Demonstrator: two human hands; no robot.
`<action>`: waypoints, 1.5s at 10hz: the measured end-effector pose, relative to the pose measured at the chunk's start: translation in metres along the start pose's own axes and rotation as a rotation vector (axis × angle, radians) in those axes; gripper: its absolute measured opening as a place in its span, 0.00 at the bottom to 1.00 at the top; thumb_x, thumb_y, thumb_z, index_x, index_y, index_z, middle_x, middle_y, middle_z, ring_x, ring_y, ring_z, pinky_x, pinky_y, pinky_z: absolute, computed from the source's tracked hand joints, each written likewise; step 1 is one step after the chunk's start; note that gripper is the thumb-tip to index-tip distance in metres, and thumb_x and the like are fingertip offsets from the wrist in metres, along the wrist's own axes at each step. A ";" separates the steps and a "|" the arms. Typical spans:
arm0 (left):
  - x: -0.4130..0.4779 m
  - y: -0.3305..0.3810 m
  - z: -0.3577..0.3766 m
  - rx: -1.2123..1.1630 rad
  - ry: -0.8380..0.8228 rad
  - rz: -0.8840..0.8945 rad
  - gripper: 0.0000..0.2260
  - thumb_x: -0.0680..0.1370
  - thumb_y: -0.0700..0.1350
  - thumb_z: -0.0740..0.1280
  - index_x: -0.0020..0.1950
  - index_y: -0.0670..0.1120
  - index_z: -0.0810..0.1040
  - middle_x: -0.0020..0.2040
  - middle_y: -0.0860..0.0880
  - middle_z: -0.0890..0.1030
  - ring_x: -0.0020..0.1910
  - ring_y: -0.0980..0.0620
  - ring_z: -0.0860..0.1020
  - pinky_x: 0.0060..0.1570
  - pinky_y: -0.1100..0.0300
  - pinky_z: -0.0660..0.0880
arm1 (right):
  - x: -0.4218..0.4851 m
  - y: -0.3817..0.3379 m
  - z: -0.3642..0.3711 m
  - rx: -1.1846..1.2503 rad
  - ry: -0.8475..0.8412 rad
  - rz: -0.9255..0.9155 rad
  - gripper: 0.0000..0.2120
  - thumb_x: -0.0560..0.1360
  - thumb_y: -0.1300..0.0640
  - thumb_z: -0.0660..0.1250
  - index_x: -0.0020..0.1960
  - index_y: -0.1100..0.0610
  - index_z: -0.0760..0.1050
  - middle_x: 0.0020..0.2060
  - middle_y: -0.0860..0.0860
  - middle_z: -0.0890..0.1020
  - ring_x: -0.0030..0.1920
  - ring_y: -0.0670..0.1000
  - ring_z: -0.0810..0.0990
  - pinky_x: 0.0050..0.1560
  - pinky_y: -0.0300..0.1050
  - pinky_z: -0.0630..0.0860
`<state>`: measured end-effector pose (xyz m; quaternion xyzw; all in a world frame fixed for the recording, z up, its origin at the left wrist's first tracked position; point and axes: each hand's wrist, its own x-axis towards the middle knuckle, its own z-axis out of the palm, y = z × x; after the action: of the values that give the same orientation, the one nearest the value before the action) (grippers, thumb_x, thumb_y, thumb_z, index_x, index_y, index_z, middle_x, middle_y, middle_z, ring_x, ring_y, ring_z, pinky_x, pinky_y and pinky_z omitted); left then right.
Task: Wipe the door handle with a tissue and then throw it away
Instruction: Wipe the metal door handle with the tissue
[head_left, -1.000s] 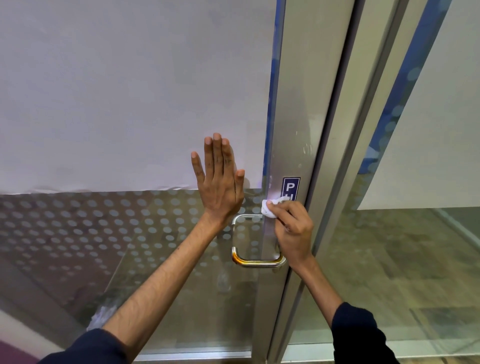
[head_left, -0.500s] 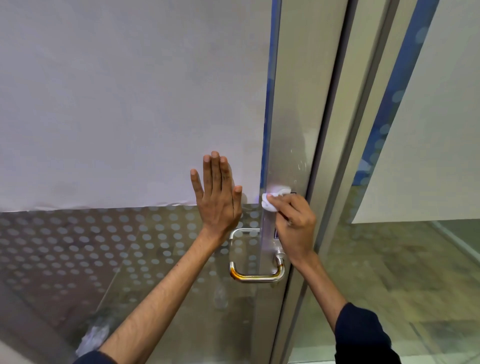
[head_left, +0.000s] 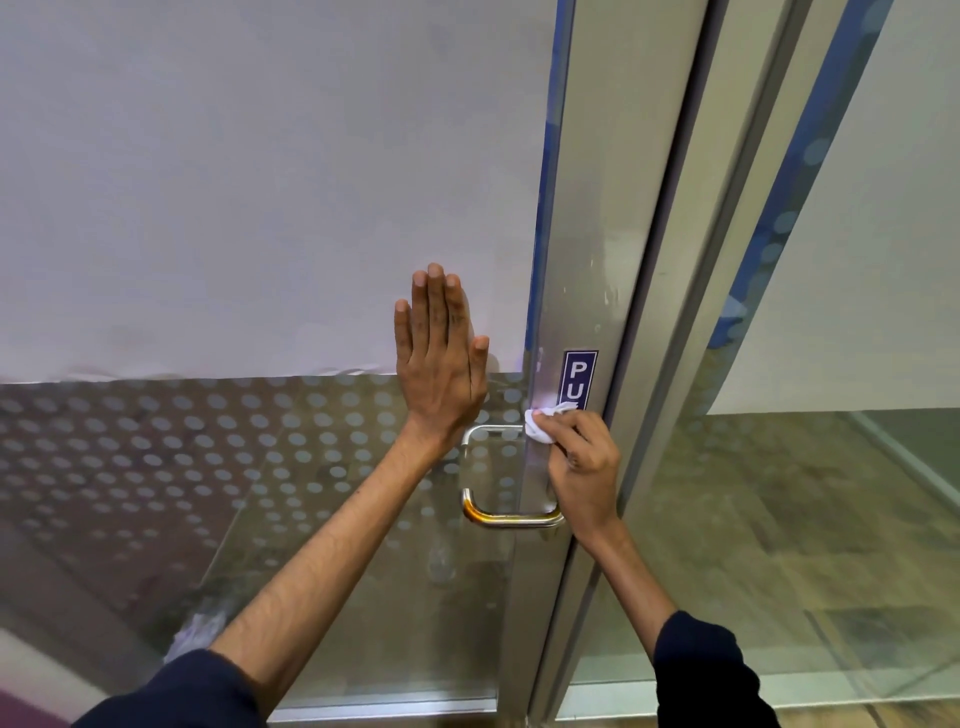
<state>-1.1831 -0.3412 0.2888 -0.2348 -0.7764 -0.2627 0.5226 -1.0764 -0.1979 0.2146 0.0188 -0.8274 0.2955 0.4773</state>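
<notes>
Both forearms are bare, with dark navy sleeves (head_left: 711, 675) pushed up near the elbows.

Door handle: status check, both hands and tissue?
Left hand flat on the glass, open. Right hand pinching tissue at the top of the door handle, just under the blue sign. Nothing in the way.

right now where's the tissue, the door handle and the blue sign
tissue (head_left: 540, 427), head view, white wad at the fingertips
door handle (head_left: 511, 519), head view, lower bar
blue sign (head_left: 578, 378), head view, around the letter P
</notes>
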 end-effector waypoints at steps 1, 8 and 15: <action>-0.010 -0.005 -0.001 -0.006 -0.021 0.025 0.26 0.84 0.52 0.41 0.79 0.46 0.35 0.80 0.51 0.32 0.80 0.53 0.36 0.79 0.55 0.36 | -0.001 -0.003 -0.005 0.002 -0.033 0.036 0.18 0.66 0.77 0.69 0.52 0.62 0.83 0.40 0.55 0.81 0.44 0.52 0.78 0.48 0.44 0.80; -0.016 -0.007 0.000 0.022 -0.043 0.015 0.26 0.84 0.52 0.41 0.79 0.48 0.33 0.79 0.52 0.30 0.79 0.54 0.34 0.78 0.56 0.33 | -0.042 0.015 -0.022 -0.118 -0.364 0.426 0.16 0.69 0.69 0.67 0.50 0.53 0.85 0.38 0.47 0.77 0.37 0.45 0.74 0.41 0.36 0.72; -0.015 -0.007 -0.002 -0.009 -0.049 0.007 0.26 0.83 0.53 0.39 0.78 0.48 0.32 0.79 0.53 0.29 0.79 0.55 0.34 0.78 0.55 0.34 | -0.048 -0.015 -0.026 -0.107 -0.543 0.503 0.12 0.75 0.62 0.68 0.50 0.48 0.85 0.38 0.47 0.78 0.46 0.52 0.77 0.44 0.42 0.68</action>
<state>-1.1808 -0.3490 0.2741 -0.2465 -0.7869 -0.2585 0.5032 -1.0255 -0.2094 0.1930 -0.1325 -0.9169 0.3439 0.1533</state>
